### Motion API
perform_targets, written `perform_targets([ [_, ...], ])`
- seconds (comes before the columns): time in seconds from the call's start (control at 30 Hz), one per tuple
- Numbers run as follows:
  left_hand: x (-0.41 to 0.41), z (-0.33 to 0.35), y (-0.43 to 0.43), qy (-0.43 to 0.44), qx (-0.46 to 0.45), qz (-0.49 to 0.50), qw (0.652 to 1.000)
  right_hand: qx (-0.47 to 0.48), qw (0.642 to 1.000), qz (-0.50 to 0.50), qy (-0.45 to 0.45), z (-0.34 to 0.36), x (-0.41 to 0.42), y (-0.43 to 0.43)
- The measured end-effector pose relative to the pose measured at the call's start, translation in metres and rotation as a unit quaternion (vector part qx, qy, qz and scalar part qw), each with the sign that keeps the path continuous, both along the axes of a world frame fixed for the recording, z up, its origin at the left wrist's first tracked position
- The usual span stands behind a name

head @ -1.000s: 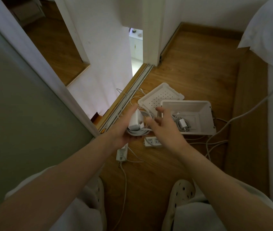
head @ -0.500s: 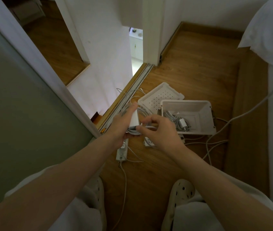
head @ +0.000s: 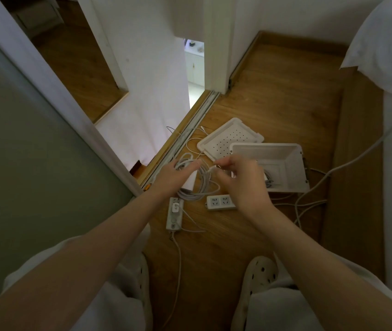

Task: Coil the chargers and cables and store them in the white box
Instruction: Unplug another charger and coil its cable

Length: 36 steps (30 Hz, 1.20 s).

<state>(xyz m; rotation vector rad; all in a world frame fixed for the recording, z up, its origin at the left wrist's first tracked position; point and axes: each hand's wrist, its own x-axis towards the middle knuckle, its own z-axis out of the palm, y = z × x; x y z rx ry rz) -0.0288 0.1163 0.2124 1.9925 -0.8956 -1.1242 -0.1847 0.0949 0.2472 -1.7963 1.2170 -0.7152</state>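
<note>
Now pinching plug end of cable (head: 191, 195) w/ R hand (head: 240, 180), open a sec ago; drawn up just left of white box (head: 294, 163). Holding charger (head: 189, 183) in L hand (head: 173, 174), grip closed round it, also left of box, loops dangling below. Prob. last tail to wrap, then into box; not stored yet

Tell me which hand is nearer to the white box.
Right. The right hand is over the white box's near left corner, pinching the end of the cable. The left hand is farther left, holding the charger.
</note>
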Motion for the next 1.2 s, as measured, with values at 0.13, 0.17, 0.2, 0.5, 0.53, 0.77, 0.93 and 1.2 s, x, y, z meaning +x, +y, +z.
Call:
perform_targets([
  [0.13,0.001,-0.005,0.001,0.014,0.014,0.0,1.0,0.071,0.994,-0.018,-0.086,-0.001,0.005,-0.001],
  [0.17,0.002,-0.004,0.002,0.028,0.015,0.008,0.999,0.105,0.987,-0.021,-0.118,0.002,0.006,0.0],
  [0.2,0.002,-0.004,0.002,0.045,0.017,0.017,0.999,0.137,0.978,-0.018,-0.153,0.006,0.006,0.001],
  [0.5,0.008,-0.002,0.003,0.073,0.006,0.046,0.996,0.095,0.969,0.038,-0.227,0.037,0.001,0.002],
  [0.53,0.007,-0.002,0.003,0.085,0.003,0.052,0.995,0.088,0.971,0.024,-0.22,0.036,0.001,-0.001],
  [0.77,0.004,0.02,0.01,0.28,-0.042,0.014,0.959,0.084,0.99,-0.072,-0.082,-0.001,-0.011,-0.024],
  [0.93,-0.003,0.035,0.012,0.35,-0.077,-0.006,0.934,0.109,0.994,-0.028,0.011,-0.013,-0.006,-0.02],
  [1.2,-0.002,0.04,0.011,0.322,-0.061,-0.033,0.944,0.251,0.958,0.039,-0.131,-0.004,-0.004,-0.007],
])
